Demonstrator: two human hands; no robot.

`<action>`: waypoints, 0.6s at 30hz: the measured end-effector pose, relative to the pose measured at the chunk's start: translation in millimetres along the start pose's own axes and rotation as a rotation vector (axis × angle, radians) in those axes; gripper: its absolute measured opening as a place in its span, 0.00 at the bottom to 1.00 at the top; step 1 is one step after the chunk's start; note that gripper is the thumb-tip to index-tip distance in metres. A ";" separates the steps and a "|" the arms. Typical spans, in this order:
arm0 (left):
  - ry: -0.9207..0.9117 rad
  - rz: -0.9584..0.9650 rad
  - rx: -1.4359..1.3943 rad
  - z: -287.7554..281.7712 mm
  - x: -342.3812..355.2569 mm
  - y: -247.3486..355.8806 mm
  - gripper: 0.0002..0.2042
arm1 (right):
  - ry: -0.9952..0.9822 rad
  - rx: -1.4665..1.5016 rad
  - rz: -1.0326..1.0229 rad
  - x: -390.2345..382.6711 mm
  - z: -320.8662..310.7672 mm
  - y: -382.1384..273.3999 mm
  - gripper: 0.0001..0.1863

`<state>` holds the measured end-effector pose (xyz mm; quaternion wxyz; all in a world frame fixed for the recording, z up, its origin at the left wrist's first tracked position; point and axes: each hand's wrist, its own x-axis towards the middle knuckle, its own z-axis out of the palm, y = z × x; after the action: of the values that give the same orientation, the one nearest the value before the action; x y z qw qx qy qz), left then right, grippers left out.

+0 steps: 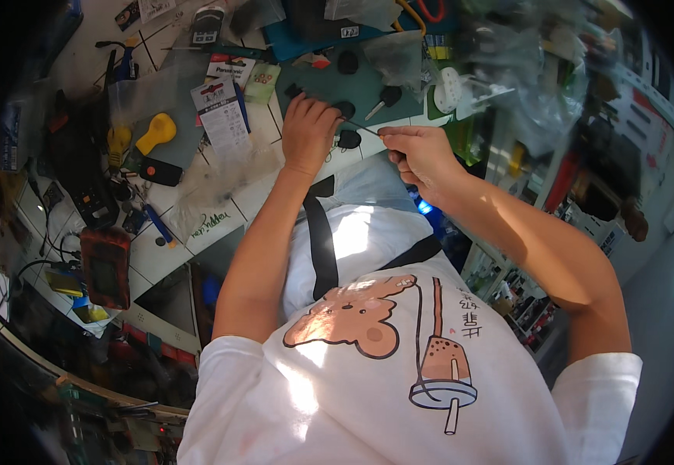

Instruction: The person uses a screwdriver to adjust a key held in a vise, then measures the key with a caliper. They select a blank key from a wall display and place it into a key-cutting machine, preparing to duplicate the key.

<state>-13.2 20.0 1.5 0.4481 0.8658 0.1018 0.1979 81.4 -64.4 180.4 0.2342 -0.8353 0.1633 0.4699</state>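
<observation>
My left hand (310, 128) rests at the near edge of the green mat (328, 87), fingers bent over a small black piece (345, 109) that looks like part of a key fob. My right hand (424, 159) pinches the end of a thin metal tool (362, 126), its kind unclear; the tool slants toward the left fingertips. Its far tip is hard to make out beside the black piece. Just below the tool, another black fob piece (349, 139) lies on the white tiled worktop. A black-headed key (384, 101) with a metal blade sits on the mat beyond.
On the left lie a yellow tool (156, 133), a black key fob (160, 171), a blue-handled tool (159, 225) and a dark red device (105, 267). Packaged cards (221, 111) stand near the mat. A white rounded device (447, 91) and plastic bags (538, 105) crowd the right.
</observation>
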 end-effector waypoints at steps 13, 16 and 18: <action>-0.018 -0.021 -0.038 -2.2 1.2 1.2 0.10 | 0.117 -1.317 -1.036 -8.6 -6.1 18.1 0.21; -0.033 -0.035 -0.042 -4.3 0.4 1.6 0.12 | 0.177 -1.056 -0.887 -11.0 1.3 24.2 0.19; -0.040 -0.036 -0.027 -4.8 0.0 2.4 0.12 | 0.198 -0.923 -0.807 -11.6 5.1 24.1 0.16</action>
<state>-15.3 22.2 5.9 0.4652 0.8615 0.1057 0.1741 60.1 -81.2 182.3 -0.0082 -0.8858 -0.3646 0.2869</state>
